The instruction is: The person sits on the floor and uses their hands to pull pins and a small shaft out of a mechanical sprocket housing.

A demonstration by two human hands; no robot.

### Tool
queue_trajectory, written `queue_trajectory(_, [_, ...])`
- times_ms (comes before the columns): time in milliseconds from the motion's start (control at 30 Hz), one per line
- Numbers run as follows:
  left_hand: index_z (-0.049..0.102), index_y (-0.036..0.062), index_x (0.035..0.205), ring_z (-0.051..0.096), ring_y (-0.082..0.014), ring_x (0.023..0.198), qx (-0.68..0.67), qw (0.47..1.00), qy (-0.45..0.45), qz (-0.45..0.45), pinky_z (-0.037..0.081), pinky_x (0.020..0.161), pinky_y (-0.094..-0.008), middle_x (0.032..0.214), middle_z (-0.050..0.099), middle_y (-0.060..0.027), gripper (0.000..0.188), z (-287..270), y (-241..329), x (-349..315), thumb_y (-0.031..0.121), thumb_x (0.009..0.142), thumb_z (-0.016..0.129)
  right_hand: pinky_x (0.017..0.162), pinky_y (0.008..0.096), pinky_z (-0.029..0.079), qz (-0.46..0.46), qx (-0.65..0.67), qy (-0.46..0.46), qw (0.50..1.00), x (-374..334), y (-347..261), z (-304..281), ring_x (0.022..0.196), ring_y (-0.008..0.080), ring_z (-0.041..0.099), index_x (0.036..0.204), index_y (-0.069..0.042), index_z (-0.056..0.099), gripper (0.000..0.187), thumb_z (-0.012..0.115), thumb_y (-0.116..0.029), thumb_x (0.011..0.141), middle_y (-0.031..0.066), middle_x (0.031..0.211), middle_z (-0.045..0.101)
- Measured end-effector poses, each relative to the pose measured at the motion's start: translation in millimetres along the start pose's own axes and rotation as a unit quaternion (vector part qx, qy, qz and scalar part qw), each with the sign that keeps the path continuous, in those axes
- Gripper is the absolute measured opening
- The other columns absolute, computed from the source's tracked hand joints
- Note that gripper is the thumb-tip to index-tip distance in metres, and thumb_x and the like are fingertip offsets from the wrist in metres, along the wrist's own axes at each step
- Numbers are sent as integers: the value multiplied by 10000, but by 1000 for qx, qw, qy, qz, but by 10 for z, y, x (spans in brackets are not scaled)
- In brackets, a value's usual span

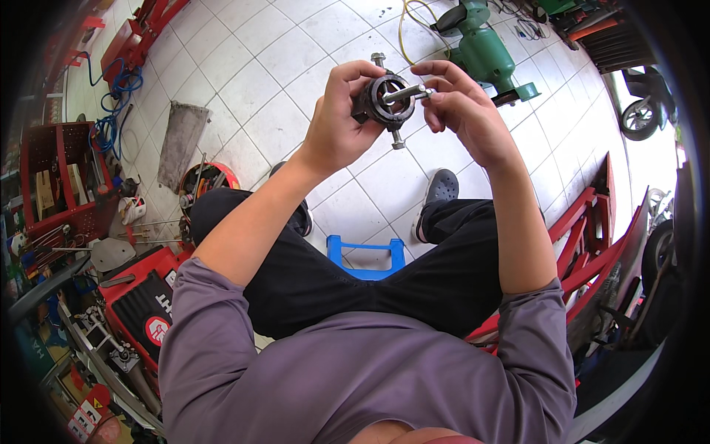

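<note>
My left hand grips a dark round metal part with a ring-shaped opening and short bolts sticking out at its top and bottom. My right hand pinches a shiny metal pin that passes across the ring's opening. Both hands are raised in front of me, above my knees and the white tiled floor. I sit on a low blue stool, with dark trousers and grey shoes below.
A green bench grinder stands on the floor ahead right. A red tool cart and a red toolbox are at my left, with a bucket of tools and a grey rag. Red lift frames stand at my right.
</note>
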State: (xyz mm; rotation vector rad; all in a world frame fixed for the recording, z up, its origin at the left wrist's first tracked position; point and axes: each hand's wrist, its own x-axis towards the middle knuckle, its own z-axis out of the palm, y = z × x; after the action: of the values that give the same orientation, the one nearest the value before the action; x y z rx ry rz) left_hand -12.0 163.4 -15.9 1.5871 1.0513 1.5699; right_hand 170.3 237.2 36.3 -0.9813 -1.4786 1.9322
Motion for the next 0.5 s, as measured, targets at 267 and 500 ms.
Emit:
queue_trajectory(267, [336, 38, 1239, 656, -153, 913, -5, 1000, 2, -7, 538, 786, -261, 999, 637, -143, 573, 22, -1, -10, -130, 782, 638, 520, 201, 331, 69, 26, -92, 993, 20, 60, -129, 565, 43, 419, 945, -48, 561, 293, 518, -333, 997, -34, 714, 496])
queue_trajectory(500, [347, 42, 1229, 662, -160, 918, -12, 1000, 7, -17, 541, 780, -266, 995, 646, -146, 581, 15, -12, 5, -129, 767, 654, 632, 198, 398, -9, 81, -80, 993, 27, 102, -114, 712, 56, 482, 1053, -11, 583, 198, 583, -187, 962, -5, 821, 544])
